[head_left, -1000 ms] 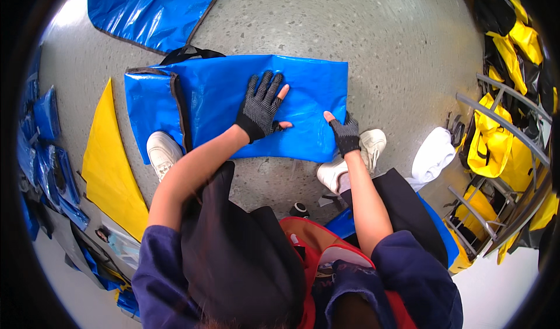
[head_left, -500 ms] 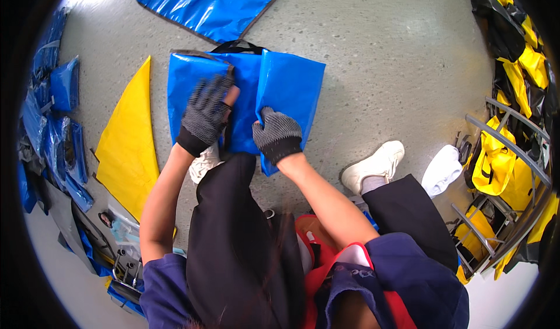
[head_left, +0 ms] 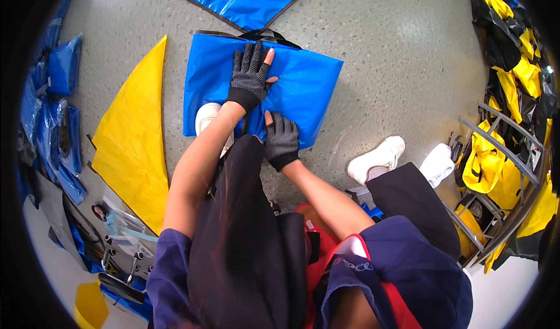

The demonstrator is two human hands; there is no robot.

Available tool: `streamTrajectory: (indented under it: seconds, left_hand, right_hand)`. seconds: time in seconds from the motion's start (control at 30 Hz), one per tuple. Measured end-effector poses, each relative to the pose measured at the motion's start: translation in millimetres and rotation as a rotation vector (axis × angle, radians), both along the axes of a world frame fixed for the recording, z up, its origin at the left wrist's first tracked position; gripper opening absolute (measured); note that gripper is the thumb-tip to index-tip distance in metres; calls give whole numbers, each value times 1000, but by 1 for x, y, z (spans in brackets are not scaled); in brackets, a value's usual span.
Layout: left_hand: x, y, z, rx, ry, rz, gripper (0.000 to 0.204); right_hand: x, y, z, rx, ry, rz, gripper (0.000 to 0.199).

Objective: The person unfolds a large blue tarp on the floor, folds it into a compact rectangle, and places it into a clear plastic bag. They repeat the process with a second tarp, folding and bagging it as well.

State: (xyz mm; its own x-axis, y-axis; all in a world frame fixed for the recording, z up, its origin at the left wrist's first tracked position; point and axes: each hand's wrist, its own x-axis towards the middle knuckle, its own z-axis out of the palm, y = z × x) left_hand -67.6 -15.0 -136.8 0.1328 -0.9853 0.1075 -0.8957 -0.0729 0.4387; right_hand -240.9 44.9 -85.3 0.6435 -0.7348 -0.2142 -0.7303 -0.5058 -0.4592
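A folded blue glossy plastic bag [head_left: 309,78] lies on the floor in front of me, with black straps [head_left: 274,36] along its far edge. On its middle rests my left hand [head_left: 251,72], in a grey and black glove, fingers spread flat and pointing away from me. The bare thumb and one bare fingertip stick out of the glove. Nearer to me, my right hand [head_left: 282,135], gloved the same way, presses on the bag's near edge with its fingers stretched out. One of my white shoes [head_left: 207,117] overlaps the bag's near left part.
Beyond the bag lies a blue sheet with dark edging [head_left: 239,2]. A yellow sheet [head_left: 134,136] lies to the left, near blue packages [head_left: 64,67] in clear wrap. At right, yellow and black bags surround a grey metal frame [head_left: 504,148]. A white cloth-like thing [head_left: 437,164] lies beside my other shoe [head_left: 378,157].
The raised right-hand fold of the blue bag now lies flat. My left hand has moved right and away from me over it. My right hand has gone from gripping the fold to lying flat.
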Motion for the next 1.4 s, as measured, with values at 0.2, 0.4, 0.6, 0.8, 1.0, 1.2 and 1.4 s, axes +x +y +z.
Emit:
streamTrajectory:
  seconds: [0.2,0.4,0.6,0.8,1.0,1.2,1.4]
  left_hand:
    - [-15,14,9,-26,-73,25,61]
    - [-25,47,15,23,65,56,71]
    - [-8,35,33,237,231,48,61]
    - [71,61,68,447,1153,141,68]
    - [121,133,47,168,183,665,55]
    - [126,131,11,464,832,564,78]
    - [153,105,36,706,1273,452,75]
  right_hand:
    - [-47,6,11,-30,-42,352,50]
    - [-64,-90,31,725,-292,-728,89]
    - [37,-58,90,227,-285,0,97]
    - [174,-61,97,385,183,11,99]
    - [219,-53,73,379,465,103,102]
    - [222,-51,61,401,397,164,87]
    - [189,-61,33,618,14,305,91]
